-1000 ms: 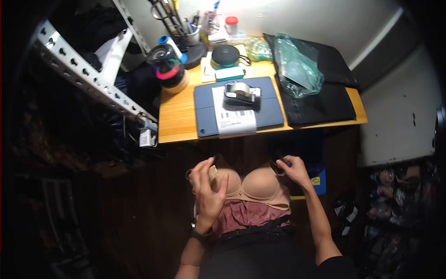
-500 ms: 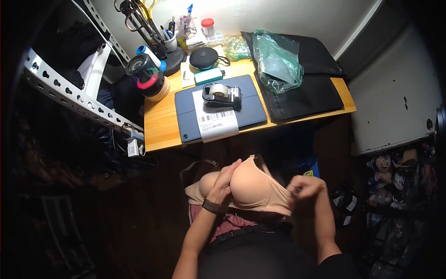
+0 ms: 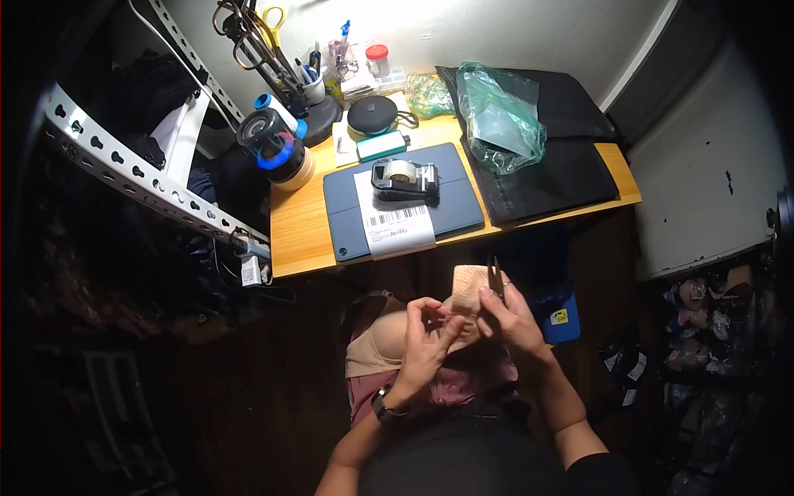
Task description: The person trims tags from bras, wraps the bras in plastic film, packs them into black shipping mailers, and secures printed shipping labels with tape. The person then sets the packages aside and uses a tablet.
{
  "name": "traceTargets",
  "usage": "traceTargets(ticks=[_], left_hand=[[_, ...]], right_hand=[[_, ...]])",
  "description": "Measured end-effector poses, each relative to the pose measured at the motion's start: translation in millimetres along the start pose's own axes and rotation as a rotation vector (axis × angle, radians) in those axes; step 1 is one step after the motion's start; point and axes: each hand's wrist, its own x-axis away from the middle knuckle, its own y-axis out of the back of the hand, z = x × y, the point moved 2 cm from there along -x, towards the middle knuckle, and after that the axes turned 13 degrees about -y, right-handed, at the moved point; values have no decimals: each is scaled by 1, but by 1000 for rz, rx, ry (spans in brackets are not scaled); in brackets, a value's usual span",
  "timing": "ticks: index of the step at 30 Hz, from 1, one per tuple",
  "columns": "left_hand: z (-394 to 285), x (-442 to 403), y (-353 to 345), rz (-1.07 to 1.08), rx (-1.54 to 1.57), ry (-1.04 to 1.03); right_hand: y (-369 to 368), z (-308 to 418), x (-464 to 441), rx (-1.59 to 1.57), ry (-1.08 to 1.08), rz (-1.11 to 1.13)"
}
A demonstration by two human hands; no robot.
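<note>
A beige bra (image 3: 386, 337) lies across my lap on the pinkish cloth, with its right side raised and turned. My left hand (image 3: 428, 339), with a dark watch at the wrist, pinches the raised part near the middle; its thumb and index finger nearly meet. My right hand (image 3: 509, 316) grips small dark tweezers or snips (image 3: 495, 275), points upward, beside the raised beige fabric (image 3: 470, 287). Its fingers also press on the fabric's edge. What lies between my left fingertips is too small to make out.
Beyond my lap stands a wooden desk (image 3: 298, 234) with a blue-grey tablet case (image 3: 459, 190), tape dispenser (image 3: 404, 179), black pouch (image 3: 571, 182) and green plastic bag (image 3: 500, 116). A white metal rack (image 3: 141, 179) is at the left, bagged items (image 3: 695, 331) at the right.
The bra's right side has been lifted and turned. My left hand has moved right from the cup, and my right hand has come inward, its dark tool now clearly visible.
</note>
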Motion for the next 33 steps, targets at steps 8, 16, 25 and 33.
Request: traceTargets(ticks=[8, 16, 25, 33], left_hand=[[-57, 4, 16, -22, 175, 222], [-79, 7, 9, -91, 93, 85], [-88, 6, 9, 23, -50, -35], [-67, 2, 14, 5, 35, 96]], right_hand=[[12, 0, -12, 609, 340, -94], [-5, 19, 33, 958, 589, -168], [-14, 5, 27, 910, 1076, -121], [-7, 0, 18, 168, 247, 63]])
